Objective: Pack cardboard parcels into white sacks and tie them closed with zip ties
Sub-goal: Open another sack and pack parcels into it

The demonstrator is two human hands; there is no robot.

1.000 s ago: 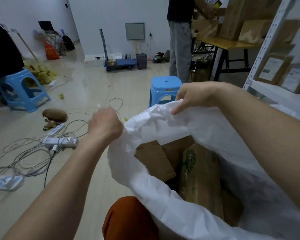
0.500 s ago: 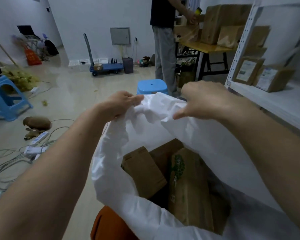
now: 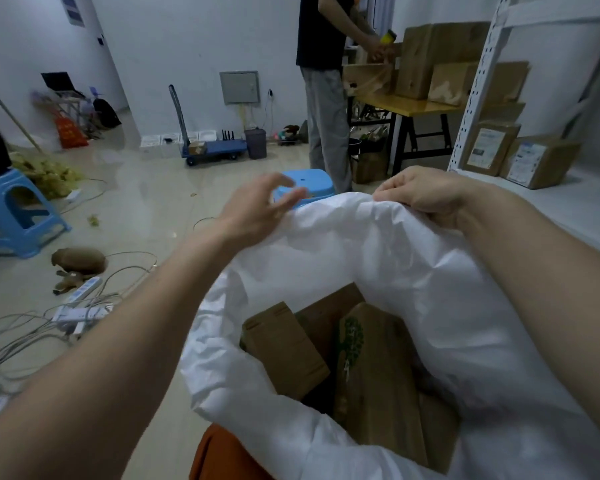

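From the head camera: the white sack (image 3: 413, 271) stands open right in front of the person, its mouth gaping wide, and inside it sit the cardboard parcels (image 3: 371, 368), several brown packs leaning against one another, one with a green print on its face. The right hand (image 3: 426, 195) is up at the far rim, fingers curled over and pinching a fold of the white fabric. The left hand (image 3: 260, 209) is just at the rim's other side, fingers spread and loosely bent, blurred; it has hold of nothing that can be made out, and whether the fingertips touch the fabric is hard to tell. So where does that leave the job? Packing looks well along for this sack, parcels are in, but the mouth is not gathered and no zip tie shows anywhere near the hands. My read: bunching the neck and tying are both left to do. More labelled boxes (image 3: 520, 157) wait on the white shelf (image 3: 568, 209) to the right, likely for later sacks. Behind, a blue stool (image 3: 309, 183) and another person (image 3: 326, 98) at a table.
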